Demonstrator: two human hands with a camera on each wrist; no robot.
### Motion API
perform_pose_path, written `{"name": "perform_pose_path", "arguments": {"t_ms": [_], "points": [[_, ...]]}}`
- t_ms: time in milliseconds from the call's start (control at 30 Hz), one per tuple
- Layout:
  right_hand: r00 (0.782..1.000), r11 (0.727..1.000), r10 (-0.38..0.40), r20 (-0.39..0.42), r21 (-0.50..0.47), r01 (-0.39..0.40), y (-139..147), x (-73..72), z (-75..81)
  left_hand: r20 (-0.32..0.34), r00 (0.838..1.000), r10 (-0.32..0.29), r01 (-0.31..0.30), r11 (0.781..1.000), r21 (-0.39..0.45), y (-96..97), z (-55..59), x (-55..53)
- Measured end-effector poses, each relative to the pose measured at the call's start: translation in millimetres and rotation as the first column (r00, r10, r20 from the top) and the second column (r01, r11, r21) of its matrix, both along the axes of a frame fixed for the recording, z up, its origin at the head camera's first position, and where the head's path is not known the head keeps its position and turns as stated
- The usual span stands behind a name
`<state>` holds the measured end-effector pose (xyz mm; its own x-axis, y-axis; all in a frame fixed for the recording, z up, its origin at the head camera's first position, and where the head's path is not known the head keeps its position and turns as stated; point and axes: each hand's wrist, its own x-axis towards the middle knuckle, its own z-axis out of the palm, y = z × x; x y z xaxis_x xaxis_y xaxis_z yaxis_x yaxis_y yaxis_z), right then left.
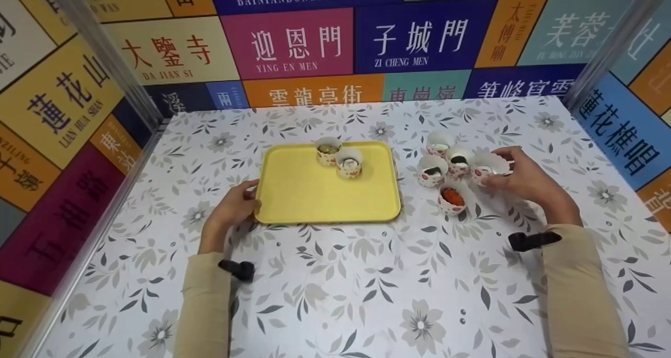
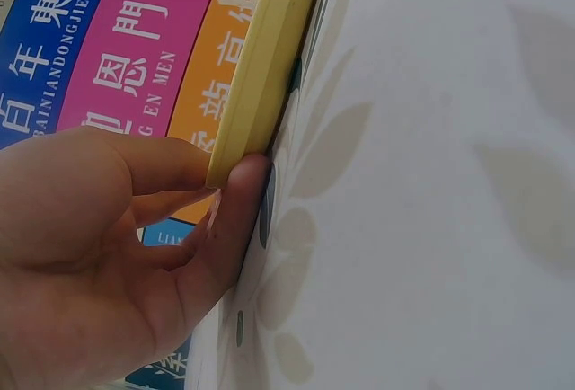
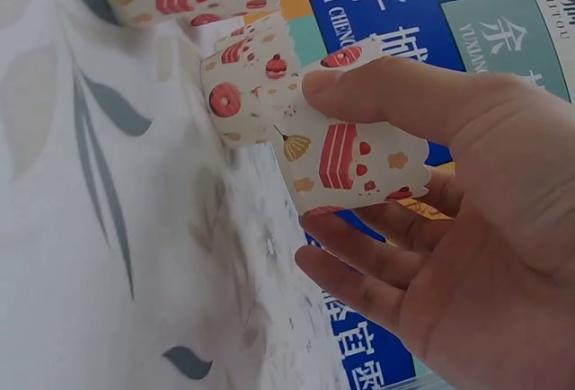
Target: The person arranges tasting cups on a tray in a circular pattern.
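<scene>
Well to the left of the yellow tray [image 1: 304,201], we see a wall of coloured panels [image 1: 63,101] printed with Chinese characters and Latin letters. Nearer the tray, at its front left, we find a beige sleeve [image 1: 202,305] with a black wrist mount [image 1: 240,270]. Our left hand [image 1: 230,208] is clamped on the tray's left edge, thumb and fingers pinching the rim. The tray itself lies on the desk [image 1: 335,295], which is patterned with grey flowers and leaves.

On the tray, toward its back and right of its middle, we have a paper cup with greenish-yellow contents [image 1: 327,156]; just in front and to the right of it stands a paper cup with whitish contents [image 1: 348,166].

Right of the tray we see a cluster: a cup with dark and white contents [image 1: 432,173] nearest the tray, a pale-filled cup [image 1: 439,142] behind it, a cup with orange-red contents [image 1: 452,201] in front, and another dark-and-white cup [image 1: 458,163] slightly farther from the tray. Farthest right of the tray, our right hand [image 1: 532,182] is clamped on a printed paper cup [image 1: 483,168] between thumb and fingers; we cannot tell whether its base touches the desk.
</scene>
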<state>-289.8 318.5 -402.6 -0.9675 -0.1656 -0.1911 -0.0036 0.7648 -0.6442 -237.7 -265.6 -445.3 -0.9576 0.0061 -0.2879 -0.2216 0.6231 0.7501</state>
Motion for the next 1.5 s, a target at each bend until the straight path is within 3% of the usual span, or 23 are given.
{"name": "perform_pose_path", "arguments": {"t_ms": [300, 533, 767, 1000, 1233, 1500], "points": [[0.999, 0.996, -0.032, -0.028, -0.086, 0.029, -18.2, 6.3, 14.4, 0.012, 1.0, -0.014, 0.014, 1.0, 0.028, -1.3, 1.3, 1.8], [0.998, 0.993, -0.015, -0.054, -0.12, 0.008, -44.7, 12.0, 22.3, 0.021, 1.0, 0.005, -0.005, 1.0, -0.01, 0.5, 0.7, 2.3], [0.997, 0.991, 0.03, -0.067, -0.126, -0.039, -69.4, 20.8, 27.9, 0.01, 1.0, -0.012, 0.012, 1.0, -0.016, 0.4, 1.9, 1.4], [0.996, 0.993, 0.034, -0.078, -0.11, -0.043, -99.4, 29.5, 29.8, -0.008, 1.0, -0.017, 0.017, 0.999, -0.036, 0.3, 2.7, 1.7], [0.996, 0.996, 0.001, -0.088, -0.092, -0.009, -129.9, 36.4, 28.8, -0.016, 1.0, -0.024, 0.024, 0.999, 0.028, -0.4, -0.2, 1.3], [0.996, 0.997, 0.005, -0.09, -0.073, -0.011, -163.1, 32.3, 18.1, -0.04, 0.999, -0.034, 0.033, 0.999, -0.034, -1.9, -0.6, 1.5]]}}
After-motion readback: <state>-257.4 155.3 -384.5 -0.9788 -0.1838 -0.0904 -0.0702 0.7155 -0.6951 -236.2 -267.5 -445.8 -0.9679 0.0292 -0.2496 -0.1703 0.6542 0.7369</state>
